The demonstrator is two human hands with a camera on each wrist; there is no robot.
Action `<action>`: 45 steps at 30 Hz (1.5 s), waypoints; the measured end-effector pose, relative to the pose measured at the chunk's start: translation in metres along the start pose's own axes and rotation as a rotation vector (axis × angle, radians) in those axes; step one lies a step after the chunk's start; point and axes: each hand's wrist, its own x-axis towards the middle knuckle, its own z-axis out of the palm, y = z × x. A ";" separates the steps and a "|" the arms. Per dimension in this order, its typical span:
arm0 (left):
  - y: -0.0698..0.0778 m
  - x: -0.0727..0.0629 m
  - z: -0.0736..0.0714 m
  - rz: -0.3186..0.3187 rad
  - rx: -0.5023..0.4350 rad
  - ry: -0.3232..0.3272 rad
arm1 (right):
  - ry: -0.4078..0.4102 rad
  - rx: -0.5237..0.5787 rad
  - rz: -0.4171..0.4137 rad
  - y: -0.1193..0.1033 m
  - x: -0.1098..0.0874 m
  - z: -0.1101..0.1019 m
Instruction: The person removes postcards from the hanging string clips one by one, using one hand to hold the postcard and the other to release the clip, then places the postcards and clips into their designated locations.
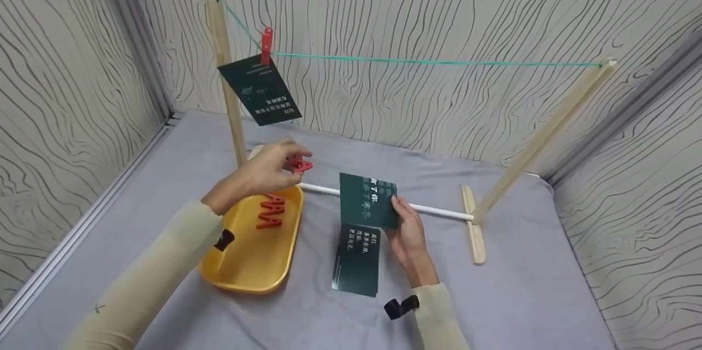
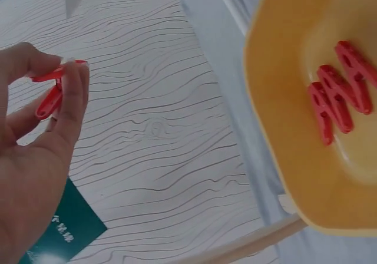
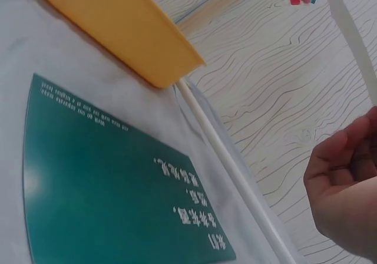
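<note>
Between thumb and fingers, my left hand [image 1: 269, 168] pinches a red clothespin [image 1: 299, 165] above the far end of the yellow tray [image 1: 249, 278]. In the left wrist view this clothespin [image 2: 52, 96] shows its two legs between the fingertips. My right hand [image 1: 408, 232] grips a dark green card [image 1: 364, 202] with white writing by its right edge. Below that card, more green cards [image 1: 356, 265] lie stacked on the cloth. Another green card [image 1: 260, 92] hangs tilted from the green string [image 1: 439, 62], held by a red clothespin [image 1: 266, 45].
Several red clothespins [image 1: 270, 212] lie in the tray. A left wooden post [image 1: 220, 37] and a right wooden post [image 1: 543, 139] carry the string. A white rod [image 1: 444, 212] runs low between them to a wooden foot [image 1: 476, 237]. Patterned walls enclose the grey cloth [image 1: 515, 284].
</note>
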 end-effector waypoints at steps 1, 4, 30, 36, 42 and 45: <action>-0.004 -0.001 0.001 -0.007 0.010 -0.007 | -0.003 -0.015 0.007 0.001 0.000 -0.001; -0.014 -0.004 0.005 -0.033 0.035 -0.020 | -0.014 -0.107 0.022 0.004 -0.001 -0.005; -0.062 -0.029 0.042 -0.080 0.105 -0.161 | -0.032 -0.711 -0.056 0.020 0.015 -0.011; -0.068 -0.035 0.052 -0.133 0.193 -0.168 | -0.086 -0.927 -0.106 0.026 0.022 -0.012; -0.071 -0.037 0.063 -0.148 0.245 -0.185 | -0.144 -0.994 -0.112 0.026 0.027 -0.012; -0.069 -0.038 0.064 -0.170 0.250 -0.203 | -0.154 -1.025 -0.108 0.025 0.028 -0.011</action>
